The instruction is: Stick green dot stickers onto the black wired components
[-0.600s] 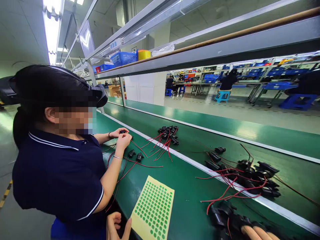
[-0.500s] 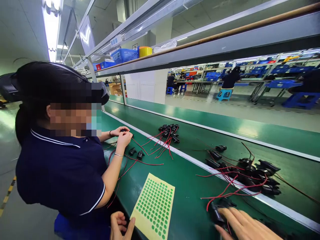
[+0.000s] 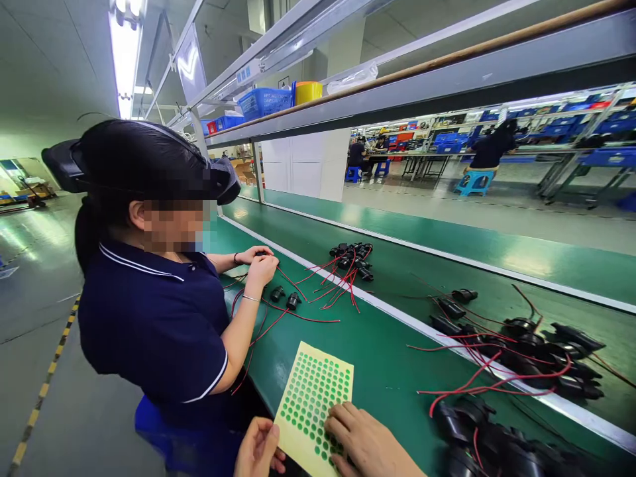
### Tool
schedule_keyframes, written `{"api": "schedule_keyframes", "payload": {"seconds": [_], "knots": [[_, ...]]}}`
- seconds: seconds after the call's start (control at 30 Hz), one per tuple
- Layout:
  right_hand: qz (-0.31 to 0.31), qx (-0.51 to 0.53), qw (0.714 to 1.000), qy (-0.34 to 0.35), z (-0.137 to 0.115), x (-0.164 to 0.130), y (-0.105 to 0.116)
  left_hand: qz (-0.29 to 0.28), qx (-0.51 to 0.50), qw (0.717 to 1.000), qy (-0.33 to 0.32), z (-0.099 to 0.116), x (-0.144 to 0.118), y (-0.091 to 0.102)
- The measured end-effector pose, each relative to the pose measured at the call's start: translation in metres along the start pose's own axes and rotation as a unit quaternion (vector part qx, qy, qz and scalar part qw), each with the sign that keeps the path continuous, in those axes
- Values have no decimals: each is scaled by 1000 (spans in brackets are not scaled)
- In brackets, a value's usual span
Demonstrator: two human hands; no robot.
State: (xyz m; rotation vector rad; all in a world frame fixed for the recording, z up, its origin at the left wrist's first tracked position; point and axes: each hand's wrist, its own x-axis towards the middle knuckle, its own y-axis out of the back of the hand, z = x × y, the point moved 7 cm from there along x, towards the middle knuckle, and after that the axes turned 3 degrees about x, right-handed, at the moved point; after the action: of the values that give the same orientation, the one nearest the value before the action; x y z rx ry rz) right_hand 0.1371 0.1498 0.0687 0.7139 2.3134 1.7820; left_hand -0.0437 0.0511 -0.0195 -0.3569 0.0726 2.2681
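The scene is brightly and evenly lit by a ceiling tube light point(image 3: 125, 53) at the upper left, which burns out to pure white. Its glare streaks the glossy green bench point(image 3: 397, 371) and the floor point(image 3: 34, 232) at left. Shadows are soft and faint. The wide lens bends the shelf rail point(image 3: 447, 86) and stretches things near the edges. Focus is sharp throughout; only a co-worker's face is pixelated.

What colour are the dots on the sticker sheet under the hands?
Green dots on a pale yellow sticker sheet, clearest in the head view.
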Motion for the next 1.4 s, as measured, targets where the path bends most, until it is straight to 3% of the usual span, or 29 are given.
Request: {"api": "schedule_keyframes", "payload": {"seconds": [0.13,0.33,0.57,0.7,0.83,1.07,1.4], "knots": [[13,12,1000,1,-2,2,3,-49,-34,998,7,9,-4,-10],[64,65,995,-39,-7,5,24,-97,-105,989,30,24,-16,-25],[96,117,984,-90,-17,-2,26,-101,-311,936,132,20,-26,-53],[119,119,981,-97,-16,-5,23,-116,-320,929,146,1,-30,-69],[148,115,978,-93,-12,-8,28,-97,-334,923,167,-7,-30,-72],[208,84,973,-56,-19,-14,38,-61,-330,926,172,0,-31,-71],[267,3,963,-19,-35,-13,55,-127,-303,935,131,15,-38,-78]]}}
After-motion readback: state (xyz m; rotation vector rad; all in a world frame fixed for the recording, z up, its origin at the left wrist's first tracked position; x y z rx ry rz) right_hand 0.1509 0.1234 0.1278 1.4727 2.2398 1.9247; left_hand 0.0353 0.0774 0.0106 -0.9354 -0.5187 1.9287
